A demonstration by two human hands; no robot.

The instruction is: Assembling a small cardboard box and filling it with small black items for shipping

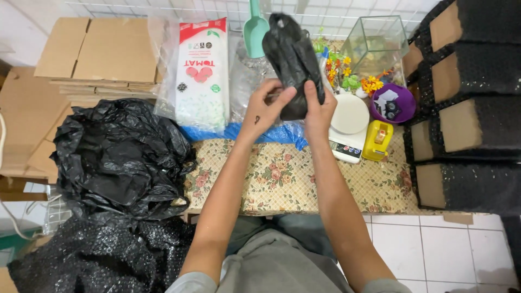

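Note:
Both my hands are raised over a low table with a floral cloth (282, 179). Between them stands a small black plastic bag (290, 54), held upright and bulging as if filled. My left hand (266, 108) grips its lower left side with the fingers curled in. My right hand (317, 111) clasps the lower right side, thumb pressed on the front. Behind the bag rises a teal plastic scoop (255, 30). A white kitchen scale (349, 126) lies just right of my right hand.
A large white and red printed sack (202, 73) leans at the back. Crumpled black plastic bags (119, 157) and black bubble wrap (92, 255) pile at the left. Cardboard sheets (103, 51), a glass tank (380, 46), purple bowl (392, 103), yellow tape dispenser (378, 140) and black-wrapped boxes (467, 108) surround the table.

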